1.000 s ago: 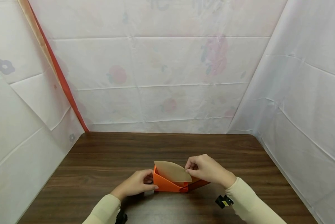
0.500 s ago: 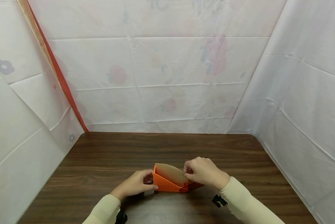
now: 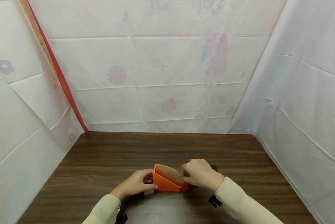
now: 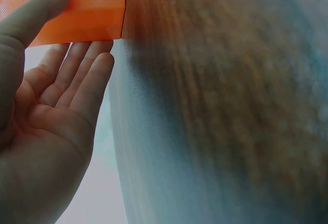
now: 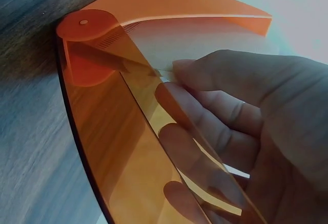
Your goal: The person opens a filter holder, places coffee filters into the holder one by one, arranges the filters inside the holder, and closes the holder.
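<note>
An orange wedge-shaped filter holder stands on the table with its see-through brown lid swung out to the right on a round hinge. Inside it sits a tan, fan-shaped coffee filter paper, its curved edge near the holder's tall end. My left hand holds that tall end, thumb on the front face and fingers behind. With thumb and forefinger my right hand pinches the paper's right corner near the hinge. In the right wrist view, its other fingers show through the lid.
The dark wood-grain table spreads out around the holder. Pale printed sheets hang at the back and both sides, and a red strip runs down the left corner.
The right hand has moved left and slightly down, and the filter paper has sunk deeper into the holder. More of the lid shows behind the right hand. The left hand has stayed put.
</note>
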The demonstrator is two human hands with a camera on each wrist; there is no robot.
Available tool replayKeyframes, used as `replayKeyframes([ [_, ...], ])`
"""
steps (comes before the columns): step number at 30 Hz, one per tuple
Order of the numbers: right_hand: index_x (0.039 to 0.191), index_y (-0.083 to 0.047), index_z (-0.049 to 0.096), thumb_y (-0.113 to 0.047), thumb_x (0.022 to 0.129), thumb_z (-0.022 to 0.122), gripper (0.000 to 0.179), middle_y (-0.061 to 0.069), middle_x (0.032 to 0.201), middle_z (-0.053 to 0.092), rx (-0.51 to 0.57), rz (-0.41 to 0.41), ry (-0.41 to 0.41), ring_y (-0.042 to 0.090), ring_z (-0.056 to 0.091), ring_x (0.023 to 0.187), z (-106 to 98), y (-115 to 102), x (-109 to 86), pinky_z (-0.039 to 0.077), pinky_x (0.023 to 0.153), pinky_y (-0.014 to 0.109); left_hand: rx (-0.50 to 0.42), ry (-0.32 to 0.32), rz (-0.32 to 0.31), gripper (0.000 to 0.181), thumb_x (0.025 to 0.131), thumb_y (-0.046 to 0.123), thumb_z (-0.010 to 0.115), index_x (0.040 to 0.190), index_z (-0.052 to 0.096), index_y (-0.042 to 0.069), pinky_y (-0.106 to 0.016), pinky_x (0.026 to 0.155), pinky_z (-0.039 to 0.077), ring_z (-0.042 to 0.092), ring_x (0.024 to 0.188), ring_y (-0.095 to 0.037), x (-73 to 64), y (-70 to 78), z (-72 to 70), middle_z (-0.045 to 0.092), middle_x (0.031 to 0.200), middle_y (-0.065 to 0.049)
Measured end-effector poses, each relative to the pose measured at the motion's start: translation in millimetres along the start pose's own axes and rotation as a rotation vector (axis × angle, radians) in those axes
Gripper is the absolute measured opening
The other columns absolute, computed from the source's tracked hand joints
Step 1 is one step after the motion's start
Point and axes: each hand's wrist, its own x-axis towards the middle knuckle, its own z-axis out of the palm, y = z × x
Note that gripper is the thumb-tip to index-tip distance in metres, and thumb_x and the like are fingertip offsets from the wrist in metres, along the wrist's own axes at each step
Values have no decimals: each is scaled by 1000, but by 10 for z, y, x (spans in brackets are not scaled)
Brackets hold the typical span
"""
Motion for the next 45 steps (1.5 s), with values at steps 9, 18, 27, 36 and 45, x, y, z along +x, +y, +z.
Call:
replayKeyframes([
  [9, 74, -21, 70, -14, 79, 79, 12, -15, 66, 58, -52, -26, 15, 7, 50, 61, 35, -30, 13, 44, 52, 25, -12, -1, 4, 25, 90, 23, 78, 111, 65, 17, -32, 93, 53, 66, 108, -15, -9, 16, 0, 67, 112, 3],
  [18, 72, -22, 71, -16, 77, 81, 13, -15, 65, 60, -101, -29, 27, 11, 51, 62, 78, -57, 32, 43, 54, 27, 2, -3, -3, 26, 91, 24, 77, 113, 65, 17, -31, 92, 54, 66, 107, -15, -10, 14, -6, 67, 112, 4],
  [27, 69, -23, 70, -18, 78, 82, 16, -15, 62, 58, -121, -38, 17, 10, 47, 59, 136, -71, 60, 37, 51, 25, 8, -3, 4, 27, 91, 24, 77, 114, 65, 17, -29, 92, 53, 66, 107, -14, -3, -7, -7, 68, 112, 4],
  [36, 68, -24, 69, -20, 79, 82, 18, -16, 61, 57, -127, -33, 14, 10, 45, 59, 145, -68, 67, 35, 51, 24, 2, 1, 4, 27, 91, 24, 78, 113, 65, 17, -30, 92, 54, 66, 107, -15, -3, -12, -9, 68, 112, 4],
  [45, 73, -24, 70, -22, 78, 84, 15, -16, 64, 57, -96, -16, 2, 10, 49, 61, 105, -72, 55, 42, 54, 27, 15, 0, 4, 27, 91, 25, 78, 114, 65, 17, -30, 91, 54, 66, 106, -14, -2, -5, -6, 68, 112, 4],
])
